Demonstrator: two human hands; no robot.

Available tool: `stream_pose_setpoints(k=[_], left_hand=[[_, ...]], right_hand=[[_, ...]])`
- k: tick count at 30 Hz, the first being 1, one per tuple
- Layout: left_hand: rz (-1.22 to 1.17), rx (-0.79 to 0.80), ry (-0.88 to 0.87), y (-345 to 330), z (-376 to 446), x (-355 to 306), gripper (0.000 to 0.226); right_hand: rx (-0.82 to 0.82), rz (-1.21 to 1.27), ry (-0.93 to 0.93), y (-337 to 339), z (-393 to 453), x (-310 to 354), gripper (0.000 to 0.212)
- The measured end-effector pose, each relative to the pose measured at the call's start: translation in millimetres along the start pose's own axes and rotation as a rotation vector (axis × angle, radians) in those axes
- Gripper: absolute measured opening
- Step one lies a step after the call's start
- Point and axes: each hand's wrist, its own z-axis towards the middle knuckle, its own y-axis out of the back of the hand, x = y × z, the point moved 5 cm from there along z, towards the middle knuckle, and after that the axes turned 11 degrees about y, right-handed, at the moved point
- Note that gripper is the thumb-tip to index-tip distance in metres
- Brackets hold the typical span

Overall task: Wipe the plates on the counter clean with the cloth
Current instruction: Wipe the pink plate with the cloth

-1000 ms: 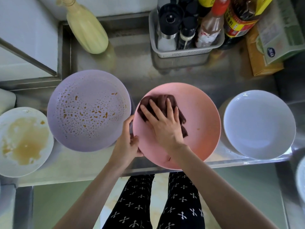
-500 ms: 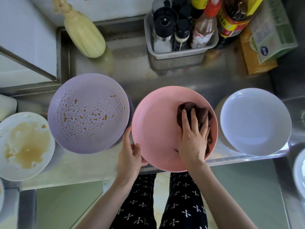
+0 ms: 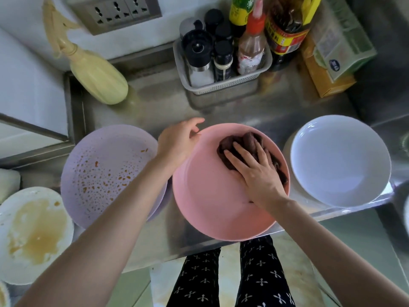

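Note:
A pink plate (image 3: 210, 209) sits at the counter's front edge, in the middle. My right hand (image 3: 254, 171) presses a dark maroon cloth (image 3: 247, 140) flat against the plate's upper right inside. My left hand (image 3: 179, 140) grips the pink plate's far left rim. To the left lies a lilac plate (image 3: 106, 173) speckled with orange-brown spots. A white plate (image 3: 33, 235) smeared with brown sauce lies at the far left. On the right stands a clean white plate (image 3: 338, 160).
A yellow spray bottle (image 3: 95, 74) leans at the back left. A grey basket (image 3: 221, 87) of condiment bottles and some boxes (image 3: 332, 54) stand along the back. The steel counter's front edge (image 3: 199, 247) runs just under the pink plate. My patterned trouser legs show below.
My left hand moved from the pink plate's near left rim up to its far left rim. My right hand slid the cloth from the plate's left to its right, then slightly upward.

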Motion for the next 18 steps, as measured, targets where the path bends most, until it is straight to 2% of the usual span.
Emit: stream_pose_setpoints(k=[4, 7, 13, 18], left_hand=[[-0.025, 0.07, 0.06, -5.7, 13.0, 2.3, 0.023], [-0.114, 0.086, 0.065, -12.1, 13.5, 9.6, 0.022], [-0.226, 0.105, 0.028, -7.8, 6.7, 24.9, 0.024], [-0.172, 0.02, 0.075, -5.7, -3.8, 22.9, 0.019]], right_hand=[[-0.011, -0.007, -0.046, 0.3, -1.5, 11.4, 0.056], [-0.004, -0.018, -0.1, -4.5, 5.5, 28.1, 0.065], [-0.082, 0.002, -0.187, 1.0, 34.8, 33.7, 0.064], [-0.153, 0.03, -0.455, 6.2, 31.2, 19.8, 0.066]])
